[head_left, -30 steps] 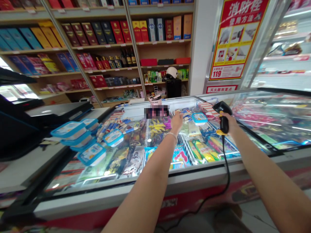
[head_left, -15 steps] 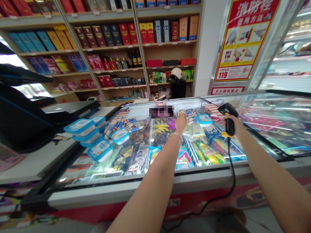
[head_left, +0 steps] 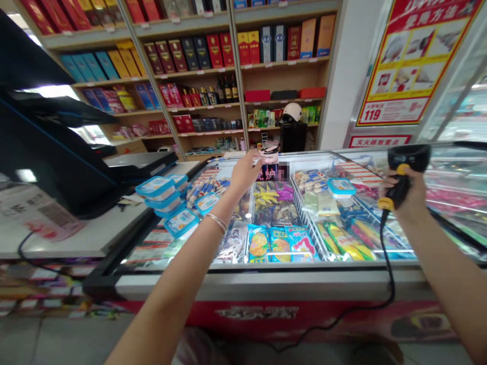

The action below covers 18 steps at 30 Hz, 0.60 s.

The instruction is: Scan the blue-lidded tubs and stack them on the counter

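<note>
– Beyond the freezer's near white rim (head_left: 243, 284), what has changed?
– Left hand (head_left: 247, 170): shifted from the right side of the pink-and-black lettered container (head_left: 270, 156) to its left side. Fingers partly curled beside it; contact or hold cannot be determined.
– Right hand (head_left: 415, 195) status?
– Closed around the black-and-yellow plastic handheld scanner (head_left: 408, 158), now turned more upright.
– Surroundings and obstructions?
– Between both hands: one white plastic tub with a blue lid (head_left: 341, 187). Left of and nearer than the left hand: a stack of similar blue-lidded tubs (head_left: 163, 195). Below the right grip: the black scanner cable (head_left: 388, 263), hanging across the freezer front.
</note>
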Motion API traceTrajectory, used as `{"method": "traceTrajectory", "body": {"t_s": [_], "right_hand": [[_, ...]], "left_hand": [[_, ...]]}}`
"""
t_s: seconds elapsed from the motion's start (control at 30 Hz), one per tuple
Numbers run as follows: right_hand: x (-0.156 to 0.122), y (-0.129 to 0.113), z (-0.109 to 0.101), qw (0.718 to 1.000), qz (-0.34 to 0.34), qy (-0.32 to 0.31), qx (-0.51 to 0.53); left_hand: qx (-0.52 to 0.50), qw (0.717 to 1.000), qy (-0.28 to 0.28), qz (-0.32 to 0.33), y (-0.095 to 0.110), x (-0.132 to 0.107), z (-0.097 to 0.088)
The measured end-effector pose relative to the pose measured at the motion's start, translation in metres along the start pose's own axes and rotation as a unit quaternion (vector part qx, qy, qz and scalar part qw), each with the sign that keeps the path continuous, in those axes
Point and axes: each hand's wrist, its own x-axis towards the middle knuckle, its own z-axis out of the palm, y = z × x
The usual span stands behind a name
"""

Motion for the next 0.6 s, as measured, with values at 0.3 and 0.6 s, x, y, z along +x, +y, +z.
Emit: {"method": "traceTrajectory", "body": {"t_s": [0.3,0.6], "right_hand": [[-0.057,0.084,0.143,0.978,0.137,-0.155,-0.022],[-0.118,0.187,0.160,0.936,0.192,-0.230,-0.187]], "left_hand": [[0.226,0.954,0.125,-0.155,-0.084,-0.036,-0.101],[0.352,0.915,0.010,-0.198,-0.080,-0.064,-0.089]]}}
